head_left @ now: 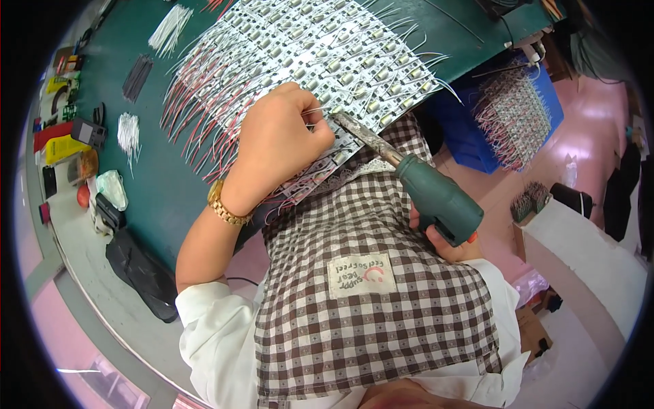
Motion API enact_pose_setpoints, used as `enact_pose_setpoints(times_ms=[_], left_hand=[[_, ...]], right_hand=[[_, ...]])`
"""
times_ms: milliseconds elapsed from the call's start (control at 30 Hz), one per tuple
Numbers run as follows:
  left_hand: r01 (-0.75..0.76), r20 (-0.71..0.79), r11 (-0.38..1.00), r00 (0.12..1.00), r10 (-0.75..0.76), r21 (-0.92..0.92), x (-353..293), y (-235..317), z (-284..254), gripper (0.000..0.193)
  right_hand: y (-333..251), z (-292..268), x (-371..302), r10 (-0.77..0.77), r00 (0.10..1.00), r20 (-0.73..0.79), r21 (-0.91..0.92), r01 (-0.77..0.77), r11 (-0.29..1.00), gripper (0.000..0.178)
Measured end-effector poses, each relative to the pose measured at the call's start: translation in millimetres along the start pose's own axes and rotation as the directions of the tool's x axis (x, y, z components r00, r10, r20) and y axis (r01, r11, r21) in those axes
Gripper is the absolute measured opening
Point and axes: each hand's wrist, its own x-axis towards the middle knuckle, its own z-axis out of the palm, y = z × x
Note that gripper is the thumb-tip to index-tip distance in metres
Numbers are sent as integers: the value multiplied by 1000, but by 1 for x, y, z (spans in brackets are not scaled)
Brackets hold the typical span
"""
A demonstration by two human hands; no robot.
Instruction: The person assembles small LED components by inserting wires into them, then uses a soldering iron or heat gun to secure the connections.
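Note:
A large panel of white circuit boards lies at the table edge in front of me, with rows of small silvery parts and red and white wires fringing its sides. My left hand rests over its near part, thumb and fingers pinched on a thin white wire. My right hand is wrapped around the handle of a green soldering gun; the body of the tool hides most of those fingers. The gun's metal barrel reaches up and left, its tip close to the left fingertips, over the panel.
Bundles of white wires and dark wires lie on the green table at left. A blue bin holding another wired panel stands at right. A black bag and a meter-like device sit along the left side.

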Motion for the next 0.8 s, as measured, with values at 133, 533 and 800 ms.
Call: enact_pose_setpoints(times_ms=[133,533,800], left_hand=[[-23,-14,1000,1000,23,13,1,-1,1,8],[-32,-12,999,999,32,8,0,-4,-2,9],[-25,-65,997,998,20,-75,-2,-10,-27,8]], right_hand=[[9,-3,-14,74,996,-41,190,-65,980,33],[10,0,-13,115,993,-17,319,-104,942,54],[21,2,-21,32,999,-41,311,-18,950,72]])
